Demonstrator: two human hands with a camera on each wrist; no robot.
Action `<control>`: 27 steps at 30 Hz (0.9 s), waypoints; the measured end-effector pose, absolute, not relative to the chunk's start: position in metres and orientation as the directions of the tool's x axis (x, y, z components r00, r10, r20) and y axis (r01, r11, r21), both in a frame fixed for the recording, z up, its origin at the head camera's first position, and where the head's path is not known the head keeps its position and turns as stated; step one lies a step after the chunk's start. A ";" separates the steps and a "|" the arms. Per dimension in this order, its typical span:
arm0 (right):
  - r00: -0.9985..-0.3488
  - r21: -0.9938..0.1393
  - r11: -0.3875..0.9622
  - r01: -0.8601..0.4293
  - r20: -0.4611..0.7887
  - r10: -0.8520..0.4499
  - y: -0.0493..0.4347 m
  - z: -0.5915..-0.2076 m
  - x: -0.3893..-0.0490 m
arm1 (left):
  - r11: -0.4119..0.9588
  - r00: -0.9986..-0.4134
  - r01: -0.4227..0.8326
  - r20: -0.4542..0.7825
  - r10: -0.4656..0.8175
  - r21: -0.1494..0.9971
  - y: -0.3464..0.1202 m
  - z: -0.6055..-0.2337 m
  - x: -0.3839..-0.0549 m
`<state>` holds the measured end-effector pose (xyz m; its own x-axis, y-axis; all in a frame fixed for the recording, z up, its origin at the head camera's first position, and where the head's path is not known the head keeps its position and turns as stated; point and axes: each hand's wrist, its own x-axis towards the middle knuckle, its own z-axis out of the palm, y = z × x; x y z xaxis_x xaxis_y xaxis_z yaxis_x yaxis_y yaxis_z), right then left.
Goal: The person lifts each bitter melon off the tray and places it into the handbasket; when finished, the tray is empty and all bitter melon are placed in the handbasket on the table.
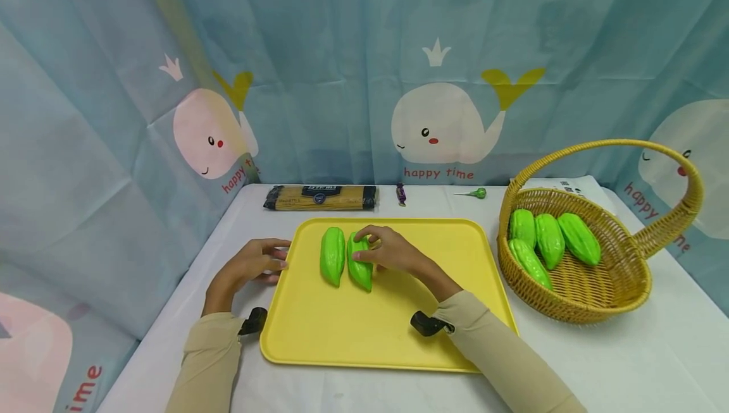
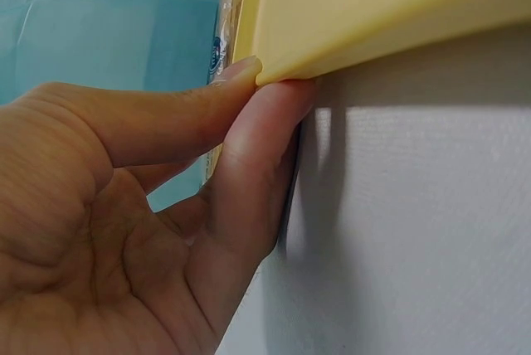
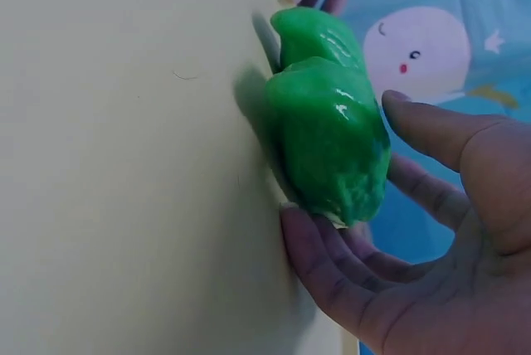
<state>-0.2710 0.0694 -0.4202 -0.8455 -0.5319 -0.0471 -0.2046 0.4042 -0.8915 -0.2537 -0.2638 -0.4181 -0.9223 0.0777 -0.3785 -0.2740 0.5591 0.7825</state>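
Note:
Two glossy green, ridged bitter melons lie side by side on a yellow tray (image 1: 319,331), pointed ends toward me. My left hand (image 1: 247,266) pinches the tray's left rim, thumb on top and a finger underneath, as the left wrist view shows. Over the right-hand bitter melon (image 1: 360,275) is my right hand (image 1: 393,252), its fingers spread loosely around it. In the right wrist view the thumb (image 3: 431,127) is beside that melon and the fingertips are by its lower end, without a plain grip. The other bitter melon (image 1: 333,256) stands just left of it.
At the right, a wicker basket (image 1: 604,308) with a tall handle holds several more bitter melons (image 1: 550,241). Behind the tray lie a pack of spaghetti (image 1: 320,198), a small purple-wrapped sweet (image 1: 401,195) and a green-handled pointed tool (image 1: 478,193). A whale-print curtain hangs behind the table.

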 end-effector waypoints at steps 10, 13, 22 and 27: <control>-0.893 -0.853 0.498 -0.155 -0.095 -0.439 0.072 -0.414 -0.261 | 0.566 -0.923 -0.278 -0.379 0.067 0.776 -0.264 -0.421 -0.256; -0.903 -0.846 0.518 -0.127 -0.118 -0.414 0.075 -0.409 -0.257 | 0.567 -0.925 -0.273 -0.374 0.067 0.777 -0.265 -0.420 -0.255; -0.895 -0.844 0.523 -0.123 -0.134 -0.426 0.103 -0.394 -0.242 | 0.572 -0.925 -0.275 -0.376 0.064 0.773 -0.265 -0.421 -0.256; -0.892 -0.868 0.488 -0.094 -0.143 -0.428 0.127 -0.381 -0.232 | 0.567 -0.923 -0.283 -0.380 0.057 0.773 -0.266 -0.420 -0.256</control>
<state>-0.2322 0.1268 -0.3809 -0.8924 -0.4278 -0.1434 -0.0945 0.4879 -0.8678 -0.2558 -0.2657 -0.4203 -0.9233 0.0571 -0.3798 -0.2831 0.5672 0.7734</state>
